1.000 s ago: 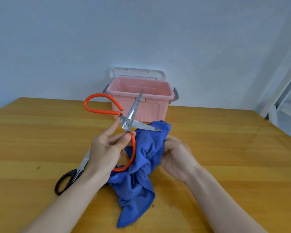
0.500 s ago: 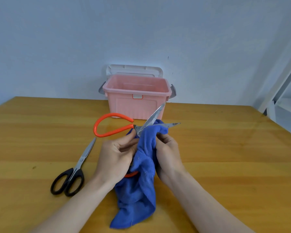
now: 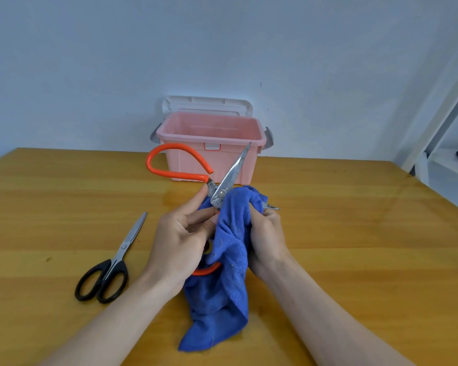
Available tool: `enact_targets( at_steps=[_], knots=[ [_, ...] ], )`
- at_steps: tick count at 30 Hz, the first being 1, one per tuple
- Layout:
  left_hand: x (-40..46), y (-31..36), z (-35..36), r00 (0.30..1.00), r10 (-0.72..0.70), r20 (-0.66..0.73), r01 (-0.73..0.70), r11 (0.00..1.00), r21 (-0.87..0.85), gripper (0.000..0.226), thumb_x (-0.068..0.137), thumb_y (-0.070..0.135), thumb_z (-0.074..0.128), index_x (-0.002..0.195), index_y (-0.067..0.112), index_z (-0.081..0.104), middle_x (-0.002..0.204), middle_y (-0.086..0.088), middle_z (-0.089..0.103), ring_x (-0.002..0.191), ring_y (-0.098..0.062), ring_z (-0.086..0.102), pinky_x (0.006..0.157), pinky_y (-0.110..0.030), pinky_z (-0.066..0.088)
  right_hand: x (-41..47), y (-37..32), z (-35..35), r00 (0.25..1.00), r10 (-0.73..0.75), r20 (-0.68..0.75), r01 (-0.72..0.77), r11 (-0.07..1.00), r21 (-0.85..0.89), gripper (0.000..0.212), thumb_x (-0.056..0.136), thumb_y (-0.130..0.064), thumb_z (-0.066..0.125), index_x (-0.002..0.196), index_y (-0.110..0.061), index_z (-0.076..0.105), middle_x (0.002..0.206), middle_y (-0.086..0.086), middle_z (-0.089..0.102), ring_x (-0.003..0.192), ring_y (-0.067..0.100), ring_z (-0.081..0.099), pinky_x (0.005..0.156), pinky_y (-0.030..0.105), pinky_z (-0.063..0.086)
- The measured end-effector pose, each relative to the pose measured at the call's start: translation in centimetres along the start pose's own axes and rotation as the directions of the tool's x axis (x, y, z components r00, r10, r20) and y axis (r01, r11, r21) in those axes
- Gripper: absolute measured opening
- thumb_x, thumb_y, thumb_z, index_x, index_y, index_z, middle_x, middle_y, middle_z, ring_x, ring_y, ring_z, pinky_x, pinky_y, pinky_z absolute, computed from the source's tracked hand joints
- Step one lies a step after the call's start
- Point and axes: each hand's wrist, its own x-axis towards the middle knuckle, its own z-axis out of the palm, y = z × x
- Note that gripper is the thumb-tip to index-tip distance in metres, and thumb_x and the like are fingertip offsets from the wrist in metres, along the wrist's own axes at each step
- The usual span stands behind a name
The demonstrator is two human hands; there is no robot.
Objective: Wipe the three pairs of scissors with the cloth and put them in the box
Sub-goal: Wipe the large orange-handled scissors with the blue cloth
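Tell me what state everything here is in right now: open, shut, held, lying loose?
Orange scissors: blades open, held up.
Cloth: wrapped round one blade, rest hanging to the table.
Black scissors: closed, lying on the table, untouched.
Box: open, lid off and standing behind it.
Left hand: grips the orange scissors near the pivot.
Right hand: grips the cloth over the blade.

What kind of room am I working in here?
Probably a plain indoor workroom or test setup: a bare wooden table against a blank pale wall, with a white shelf frame at the right.
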Motion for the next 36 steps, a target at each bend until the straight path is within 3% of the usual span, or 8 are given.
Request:
enact_targets(
  at_steps=[2, 8, 14, 19, 24, 29, 33, 36],
  knots=[
    [-0.1, 0.1, 0.0, 1.000, 0.002, 0.005, -0.002, 1.000, -0.012, 0.058, 0.091, 0.001, 0.058, 0.139, 0.032, 0.045, 0.102, 0.010, 0.075, 0.098, -0.005, 0.070, 0.073, -0.015, 0.053, 0.1, -0.1, 0.0, 0.999, -0.020, -0.028, 0.019, 0.999, -0.046, 0.020, 0.076, -0.003, 0.059, 0.057, 0.000, 0.057, 0.060, 0.014, 0.053, 0.062, 0.032, 0.055, 0.072, 0.057, 0.048],
    [-0.3, 0.4, 0.2, 1.000, 0.017, 0.020, -0.017, 0.999, -0.034, 0.060, 0.092, -0.002, 0.057, 0.133, 0.039, 0.043, 0.102, 0.011, 0.075, 0.098, -0.006, 0.070, 0.074, -0.016, 0.054, -0.1, -0.5, 0.6, 0.992, -0.094, -0.089, 0.083, 0.988, -0.127, 0.019, 0.069, -0.005, 0.056, 0.059, 0.004, 0.042, 0.058, 0.008, 0.037, 0.059, 0.026, 0.035, 0.057, 0.036, 0.035],
    [-0.4, 0.4, 0.4, 1.000, 0.020, -0.002, -0.021, 0.999, -0.032, 0.058, 0.092, -0.003, 0.056, 0.125, 0.044, 0.046, 0.102, 0.013, 0.075, 0.098, -0.004, 0.069, 0.073, -0.014, 0.053, -0.8, -0.5, 1.0, 0.997, -0.079, 0.007, 0.079, 0.995, -0.063, 0.067, 0.091, 0.015, 0.045, 0.034, -0.017, 0.057, 0.040, -0.005, 0.054, 0.039, 0.006, 0.055, 0.043, 0.017, 0.045],
    [-0.5, 0.2, 0.9, 1.000, -0.014, -0.028, 0.013, 0.999, -0.032, 0.064, 0.090, -0.007, 0.059, 0.121, 0.048, 0.046, 0.097, 0.012, 0.076, 0.089, -0.004, 0.070, 0.073, -0.020, 0.056, -0.2, 0.3, 0.9, 0.974, -0.146, -0.172, 0.123, 0.983, -0.139, 0.051, 0.090, -0.001, 0.061, 0.044, -0.017, 0.048, 0.048, 0.000, 0.048, 0.050, 0.016, 0.046, 0.049, 0.026, 0.039],
    [-0.9, 0.3, 1.3, 0.993, -0.105, -0.045, 0.100, 0.991, -0.094, 0.073, 0.088, -0.017, 0.053, 0.136, 0.037, 0.046, 0.091, 0.005, 0.077, 0.081, -0.012, 0.070, 0.077, -0.034, 0.060, 0.2, 0.4, 1.1, 0.950, -0.209, -0.233, 0.148, 0.956, -0.252, 0.056, 0.092, -0.005, 0.051, 0.045, -0.023, 0.026, 0.043, -0.007, 0.027, 0.044, 0.009, 0.021, 0.046, 0.027, 0.020],
    [-0.7, 0.5, 1.3, 0.983, -0.161, -0.086, 0.139, 0.965, -0.223, 0.075, 0.088, -0.014, 0.054, 0.140, 0.039, 0.043, 0.097, -0.001, 0.077, 0.073, -0.019, 0.063, 0.067, -0.032, 0.054, 0.5, 1.0, 1.1, 0.988, -0.072, -0.135, 0.053, 0.989, -0.135, 0.042, 0.091, -0.006, 0.056, 0.052, -0.014, 0.044, 0.053, 0.006, 0.044, 0.055, 0.021, 0.043, 0.057, 0.034, 0.038],
    [-0.7, 0.4, 1.5, 0.985, -0.146, -0.094, 0.125, 0.971, -0.204, 0.075, 0.087, -0.013, 0.057, 0.141, 0.037, 0.043, 0.101, 0.004, 0.076, 0.093, -0.020, 0.071, 0.081, -0.038, 0.054, 0.5, 1.5, 1.3, 1.000, 0.024, -0.017, -0.024, 1.000, 0.005, 0.008, 0.075, -0.009, 0.068, 0.070, -0.005, 0.064, 0.084, 0.025, 0.058, 0.083, 0.036, 0.059, 0.080, 0.053, 0.050],
    [-0.9, 0.2, 1.8, 0.982, -0.164, -0.091, 0.141, 0.965, -0.219, 0.074, 0.088, -0.015, 0.055, 0.140, 0.037, 0.044, 0.099, 0.005, 0.076, 0.095, -0.021, 0.071, 0.084, -0.041, 0.054, 0.7, 1.4, 0.9, 0.998, -0.015, -0.063, 0.015, 1.000, 0.004, 0.019, 0.076, -0.006, 0.068, 0.059, -0.009, 0.061, 0.070, 0.017, 0.056, 0.075, 0.033, 0.055, 0.075, 0.054, 0.049]
  ],
)
